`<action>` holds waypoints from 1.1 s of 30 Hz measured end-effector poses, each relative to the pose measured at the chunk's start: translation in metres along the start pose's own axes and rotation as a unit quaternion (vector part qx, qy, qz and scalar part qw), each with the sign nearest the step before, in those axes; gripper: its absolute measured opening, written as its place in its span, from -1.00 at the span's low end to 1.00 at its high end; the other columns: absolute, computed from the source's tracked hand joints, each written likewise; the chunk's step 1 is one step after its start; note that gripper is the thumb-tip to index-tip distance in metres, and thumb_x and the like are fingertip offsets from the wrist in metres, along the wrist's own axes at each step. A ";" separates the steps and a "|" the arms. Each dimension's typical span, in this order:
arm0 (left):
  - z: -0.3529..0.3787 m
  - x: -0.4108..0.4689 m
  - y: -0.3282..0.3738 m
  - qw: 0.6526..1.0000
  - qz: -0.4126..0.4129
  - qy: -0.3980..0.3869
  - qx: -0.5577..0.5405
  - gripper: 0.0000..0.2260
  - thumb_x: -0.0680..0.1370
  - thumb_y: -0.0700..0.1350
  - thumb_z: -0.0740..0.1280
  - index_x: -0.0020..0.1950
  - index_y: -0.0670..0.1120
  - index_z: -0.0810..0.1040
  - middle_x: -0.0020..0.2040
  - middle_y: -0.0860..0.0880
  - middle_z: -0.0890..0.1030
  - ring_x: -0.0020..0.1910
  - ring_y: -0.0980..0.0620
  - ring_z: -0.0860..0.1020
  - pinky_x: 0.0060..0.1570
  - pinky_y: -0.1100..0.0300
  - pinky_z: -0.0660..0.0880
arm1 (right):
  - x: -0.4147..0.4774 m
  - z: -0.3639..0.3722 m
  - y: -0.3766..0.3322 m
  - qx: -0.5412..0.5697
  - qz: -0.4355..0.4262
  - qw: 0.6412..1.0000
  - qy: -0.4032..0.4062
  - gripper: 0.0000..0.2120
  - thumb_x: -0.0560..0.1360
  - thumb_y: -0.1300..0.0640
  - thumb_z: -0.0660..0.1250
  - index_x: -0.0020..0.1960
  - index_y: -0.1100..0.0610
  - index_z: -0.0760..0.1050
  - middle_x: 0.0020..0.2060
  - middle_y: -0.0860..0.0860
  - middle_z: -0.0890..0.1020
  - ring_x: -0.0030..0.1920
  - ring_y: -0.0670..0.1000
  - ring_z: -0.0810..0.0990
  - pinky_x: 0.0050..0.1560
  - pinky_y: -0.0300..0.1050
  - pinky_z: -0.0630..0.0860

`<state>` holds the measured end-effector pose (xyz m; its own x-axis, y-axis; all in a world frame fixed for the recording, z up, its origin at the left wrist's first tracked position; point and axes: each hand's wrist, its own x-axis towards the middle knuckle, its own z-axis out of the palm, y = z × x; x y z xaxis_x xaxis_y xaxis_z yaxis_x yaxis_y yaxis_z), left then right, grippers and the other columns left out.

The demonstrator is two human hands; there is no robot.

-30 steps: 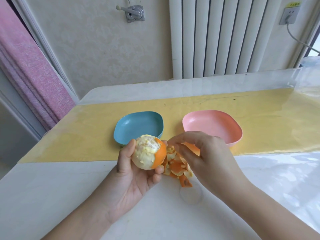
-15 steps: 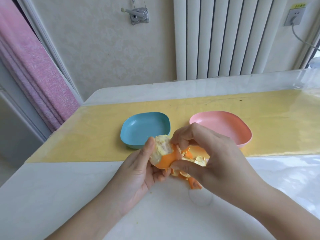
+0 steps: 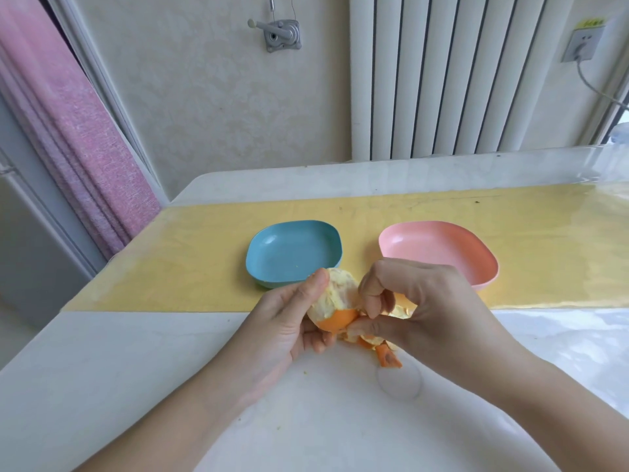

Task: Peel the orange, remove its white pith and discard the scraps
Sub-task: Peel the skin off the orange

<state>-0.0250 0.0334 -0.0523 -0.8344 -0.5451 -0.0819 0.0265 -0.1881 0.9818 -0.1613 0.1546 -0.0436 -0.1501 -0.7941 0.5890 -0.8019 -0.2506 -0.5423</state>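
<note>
The orange [image 3: 335, 296] is turned in the left hand [image 3: 289, 323], its remaining skin [image 3: 337, 320] now underneath rather than rightward. The right hand [image 3: 432, 311], closer than before, pinches it mid-frame.

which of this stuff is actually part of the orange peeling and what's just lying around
In the job: orange, gripped by the left hand; peel, pinched by the right hand; blue dish and pink dish, likely for fruit or scraps.
Just there: radiator, wall socket, curtain, wall crank, yellow runner.

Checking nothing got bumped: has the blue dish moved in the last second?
No. The blue dish keeps its gap from the pink dish on the yellow mat.
</note>
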 end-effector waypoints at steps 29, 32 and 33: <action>0.009 -0.004 0.009 0.963 -0.076 0.031 -0.255 -0.61 0.42 0.12 0.31 0.06 -0.14 0.57 -0.29 -0.08 0.57 -0.47 0.08 0.47 -0.52 0.33 0.47 | 0.007 0.014 -0.008 -0.164 -0.140 0.961 0.173 -0.90 0.40 0.21 0.46 -0.25 0.22 0.60 -0.25 0.03 0.59 -0.25 -0.01 0.50 -0.20 -0.34 0.39; 0.011 -0.006 0.007 0.950 -0.076 0.026 -0.300 -0.58 0.41 0.11 0.33 0.12 -0.16 0.58 -0.24 -0.10 0.60 -0.42 0.06 0.51 -0.48 0.32 0.51 | 0.006 0.014 -0.011 -0.159 -0.138 0.962 0.175 -0.90 0.42 0.27 0.43 -0.25 0.24 0.57 -0.24 0.03 0.60 -0.26 0.02 0.52 -0.23 -0.31 0.40; 0.011 -0.006 0.007 0.948 -0.070 0.025 -0.308 -0.57 0.41 0.10 0.33 0.15 -0.17 0.57 -0.22 -0.11 0.60 -0.39 0.06 0.52 -0.45 0.31 0.53 | 0.006 0.015 -0.011 -0.149 -0.132 0.965 0.171 -0.91 0.42 0.29 0.42 -0.24 0.25 0.55 -0.21 0.03 0.62 -0.25 0.04 0.55 -0.24 -0.27 0.42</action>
<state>-0.0258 0.0450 -0.0431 -0.8265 -0.5146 -0.2282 0.2463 -0.6950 0.6755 -0.1444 0.1447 -0.0429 -0.0580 -0.4830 0.8737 -0.9613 -0.2090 -0.1794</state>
